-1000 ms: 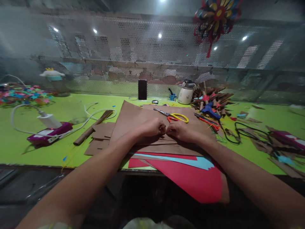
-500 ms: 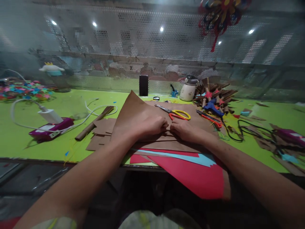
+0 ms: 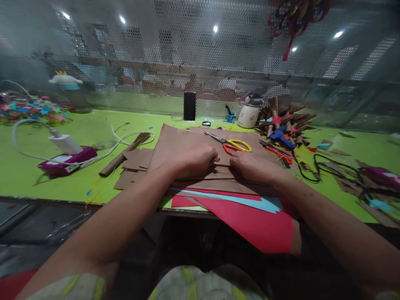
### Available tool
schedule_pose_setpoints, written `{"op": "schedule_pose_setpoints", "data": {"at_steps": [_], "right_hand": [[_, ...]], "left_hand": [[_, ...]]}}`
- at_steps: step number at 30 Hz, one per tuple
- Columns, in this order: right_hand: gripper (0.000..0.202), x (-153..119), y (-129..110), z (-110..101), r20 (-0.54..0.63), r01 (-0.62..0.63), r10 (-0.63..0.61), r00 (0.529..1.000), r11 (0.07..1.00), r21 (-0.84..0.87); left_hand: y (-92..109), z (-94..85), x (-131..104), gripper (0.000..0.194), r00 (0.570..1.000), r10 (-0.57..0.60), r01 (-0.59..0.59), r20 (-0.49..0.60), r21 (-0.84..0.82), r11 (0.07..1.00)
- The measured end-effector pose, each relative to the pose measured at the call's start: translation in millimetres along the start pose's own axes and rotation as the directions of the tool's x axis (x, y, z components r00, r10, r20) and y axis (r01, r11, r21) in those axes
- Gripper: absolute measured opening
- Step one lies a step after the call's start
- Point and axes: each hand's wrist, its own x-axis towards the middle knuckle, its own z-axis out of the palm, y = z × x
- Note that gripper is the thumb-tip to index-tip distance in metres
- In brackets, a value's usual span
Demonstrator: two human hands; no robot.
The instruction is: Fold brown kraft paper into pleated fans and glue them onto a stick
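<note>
Brown paper sheets (image 3: 178,141) lie stacked near the table's front edge, over red paper (image 3: 250,227) and light blue paper (image 3: 265,203). My left hand (image 3: 201,157) is closed on a brown paper edge, with its fingers curled. To its right, my right hand (image 3: 246,166) rests with closed fingers on the same brown paper near a fold. Scissors (image 3: 231,144) with yellow and orange handles lie on the brown paper just beyond my right hand.
A purple power strip (image 3: 68,161) with a white plug sits left, beside a rolled brown paper (image 3: 125,154). Behind stand a dark phone-like slab (image 3: 189,106) and a white bottle (image 3: 249,113). Paper rolls (image 3: 281,121), a blue glue gun (image 3: 282,137) and black cable (image 3: 325,164) lie right.
My hands have moved slightly apart. The brown sheet's raised far-left corner has come down flatter. The view has shifted slightly.
</note>
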Motion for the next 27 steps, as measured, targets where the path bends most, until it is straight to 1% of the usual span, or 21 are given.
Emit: {"op": "schedule_pose_setpoints", "data": {"at_steps": [6,9,11,12,15,17,19,20,24,27], "right_hand": [[0.015,-1,-9,-6,-0.004,0.013,-0.013,1.000,1.000,-0.011],[0.014,-1,-10,-6,-0.030,0.022,-0.023,0.999,1.000,-0.013],[0.014,0,-9,-7,-0.035,-0.014,0.013,0.999,1.000,-0.026],[0.014,0,-9,-8,-0.033,-0.047,0.046,0.998,0.998,-0.031],[0.015,0,-8,-13,-0.036,-0.129,0.128,0.991,0.992,-0.014],[0.015,1,-9,-17,-0.072,-0.142,0.142,0.987,0.990,0.010],[0.015,1,-10,-20,-0.130,-0.141,0.143,0.981,0.990,0.022],[0.015,1,-10,-20,-0.163,-0.137,0.139,0.977,0.990,0.024],[0.013,3,-8,-19,-0.261,-0.119,0.121,0.958,0.993,0.023],[0.014,4,-6,-18,-0.287,-0.110,0.118,0.951,0.993,0.043]], "left_hand": [[-2,4.3,2,0.018,0.999,-0.026,0.027,0.023,-0.035,0.999],[-4,3.5,5,0.016,0.998,-0.049,0.051,0.027,-0.059,0.997],[-5,0.7,6,0.013,0.997,-0.064,0.070,0.050,-0.132,0.989],[-5,-0.9,6,0.013,0.995,-0.073,0.087,0.075,-0.197,0.977],[-5,-5.1,7,0.016,0.985,-0.105,0.157,0.140,-0.438,0.885],[-5,-6.6,8,0.021,0.986,-0.114,0.161,0.120,-0.530,0.833],[-6,-7.2,8,0.021,0.988,-0.127,0.156,0.092,-0.549,0.821],[-7,-7.6,8,0.020,0.987,-0.130,0.163,0.099,-0.561,0.812],[-7,-9.8,7,0.021,0.973,-0.140,0.229,0.184,-0.669,0.707],[-5,-11.0,7,0.021,0.961,-0.163,0.274,0.223,-0.694,0.666]]}}
